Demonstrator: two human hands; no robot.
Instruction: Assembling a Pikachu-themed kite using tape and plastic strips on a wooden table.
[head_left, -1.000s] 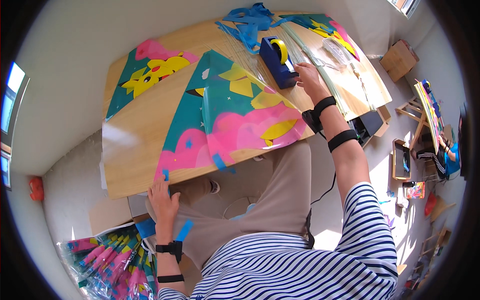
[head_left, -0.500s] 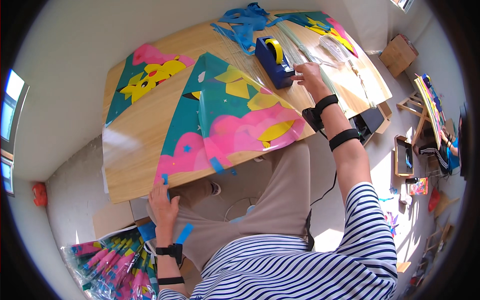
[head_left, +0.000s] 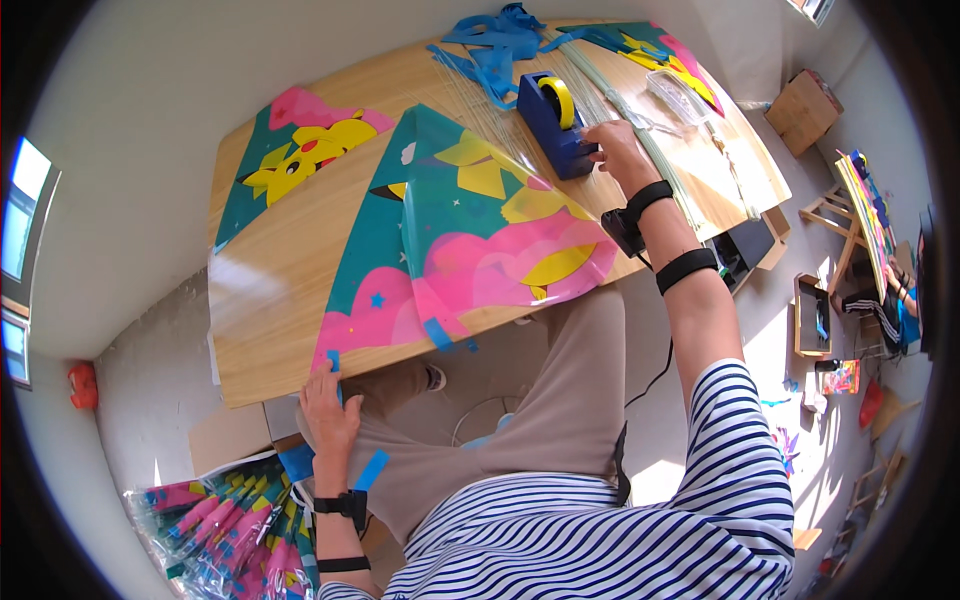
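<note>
Two bare hands show, set well apart. The left hand (head_left: pixel 330 410) lies at the near edge of one wooden table (head_left: pixel 270 330), its fingers side by side and its thumb spread, fingertips at the near left corner of the middle printed sheet (head_left: pixel 470 265). I cannot tell whether it grips that corner. The right hand (head_left: pixel 618 155) is farther off and to the right, fingers bent at the near end of one blue tape dispenser (head_left: pixel 562 148); whether they pinch any tape cannot be told. The dispenser carries one yellow ring (head_left: pixel 568 110) and stands to the right of the sheet's far part.

Three printed sheets lie on the table: the middle one, reaching the near edge, one far left (head_left: pixel 315 150) and one far right (head_left: pixel 670 72). Three blue pieces (head_left: pixel 437 334) show along the middle sheet's near edge, one of them at the left fingertips. Beyond the dispenser lies one heap of blue ribbon (head_left: pixel 497 38), its strips too tangled to count. To the right are pale rods (head_left: pixel 655 160), uncountable, and one clear tray (head_left: pixel 677 98).

One blue strip (head_left: pixel 371 469) is near the left wrist. At near left sits one bundle of folded prints (head_left: pixel 240 520). Two black straps circle each forearm. At far right are one cardboard box (head_left: pixel 803 110) and one other person (head_left: pixel 908 322).
</note>
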